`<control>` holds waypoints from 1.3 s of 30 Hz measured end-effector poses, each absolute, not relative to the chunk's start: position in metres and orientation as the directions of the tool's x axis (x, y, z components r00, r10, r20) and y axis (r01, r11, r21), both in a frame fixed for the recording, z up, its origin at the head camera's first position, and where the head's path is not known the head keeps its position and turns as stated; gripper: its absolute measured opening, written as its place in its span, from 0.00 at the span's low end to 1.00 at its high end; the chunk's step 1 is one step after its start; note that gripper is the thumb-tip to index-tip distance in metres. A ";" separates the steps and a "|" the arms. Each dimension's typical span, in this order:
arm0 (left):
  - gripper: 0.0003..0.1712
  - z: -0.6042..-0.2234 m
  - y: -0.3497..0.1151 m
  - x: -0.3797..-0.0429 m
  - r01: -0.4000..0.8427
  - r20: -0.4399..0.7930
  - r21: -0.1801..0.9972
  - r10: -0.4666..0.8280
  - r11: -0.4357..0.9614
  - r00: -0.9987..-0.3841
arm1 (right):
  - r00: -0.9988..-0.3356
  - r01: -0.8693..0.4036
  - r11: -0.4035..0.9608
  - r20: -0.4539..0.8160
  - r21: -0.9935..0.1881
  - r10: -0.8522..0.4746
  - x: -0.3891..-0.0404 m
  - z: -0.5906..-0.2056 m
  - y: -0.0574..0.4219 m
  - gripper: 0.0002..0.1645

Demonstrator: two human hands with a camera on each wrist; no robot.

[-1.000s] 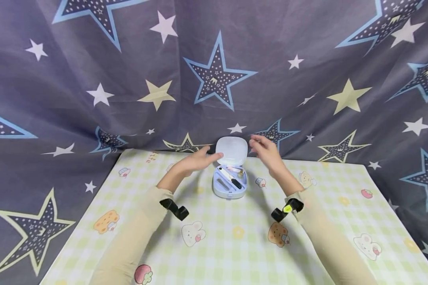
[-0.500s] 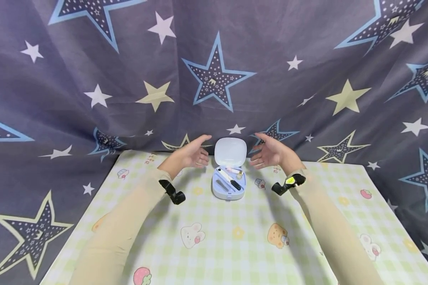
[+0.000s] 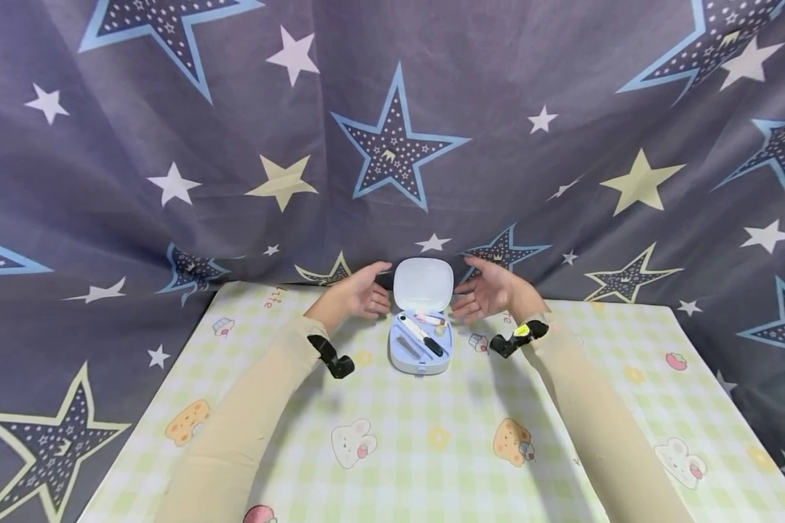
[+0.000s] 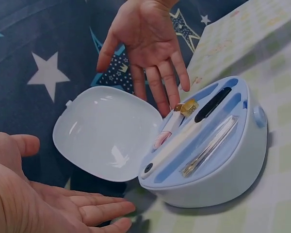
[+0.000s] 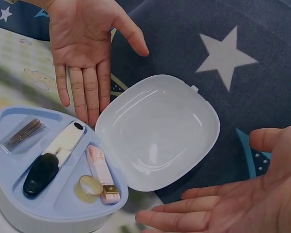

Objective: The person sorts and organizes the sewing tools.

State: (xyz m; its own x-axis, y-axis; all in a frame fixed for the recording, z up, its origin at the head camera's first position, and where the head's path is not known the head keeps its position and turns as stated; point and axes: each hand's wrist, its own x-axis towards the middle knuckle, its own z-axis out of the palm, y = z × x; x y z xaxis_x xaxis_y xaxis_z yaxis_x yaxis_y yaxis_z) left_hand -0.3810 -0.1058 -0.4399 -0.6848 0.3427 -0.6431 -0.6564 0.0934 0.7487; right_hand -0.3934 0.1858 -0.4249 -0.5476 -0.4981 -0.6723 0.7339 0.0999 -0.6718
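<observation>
A light-blue sewing box (image 3: pixel 421 365) stands on the table with its white lid (image 3: pixel 424 285) tipped up and back. My left hand (image 3: pixel 364 294) is held beside the lid's left edge, fingers extended, thumb up, palm facing inward. On the other side, my right hand (image 3: pixel 487 292) mirrors it near the lid's right edge. Both palms hold nothing. Inside the box lie a white tool with a black end (image 5: pixel 58 155), a packet of needles (image 5: pixel 24 136), a pinkish tape measure (image 5: pixel 103 172) and a gold ring-like thimble (image 5: pixel 88 188).
A green checked tablecloth (image 3: pixel 399 472) with cartoon prints covers the table. Right behind the lid hangs a dark star-patterned curtain (image 3: pixel 497 174), close to the table's back edge. Black wrist cameras (image 3: pixel 331 357) sit on both sleeves.
My left thumb has come away from the lid. Both hands have turned palms inward with fingers extended, moving apart and then slightly back toward the lid. The box stays open in place.
</observation>
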 end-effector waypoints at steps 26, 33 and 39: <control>0.54 -0.433 -0.089 -0.372 -0.577 -0.580 0.808 0.338 0.122 -0.741 | -0.581 0.602 0.254 -0.634 -0.757 -0.511 -0.385 -0.429 0.178 0.58; 0.54 -0.438 -0.091 -0.363 -0.522 -0.539 0.839 0.371 0.156 -0.756 | -0.641 0.502 0.297 -0.581 -0.812 -0.502 -0.369 -0.431 0.173 0.61; 0.48 -0.445 -0.087 -0.352 -0.424 -0.464 0.885 0.328 0.191 -0.823 | -0.703 0.418 0.307 -0.518 -0.855 -0.487 -0.356 -0.435 0.171 0.54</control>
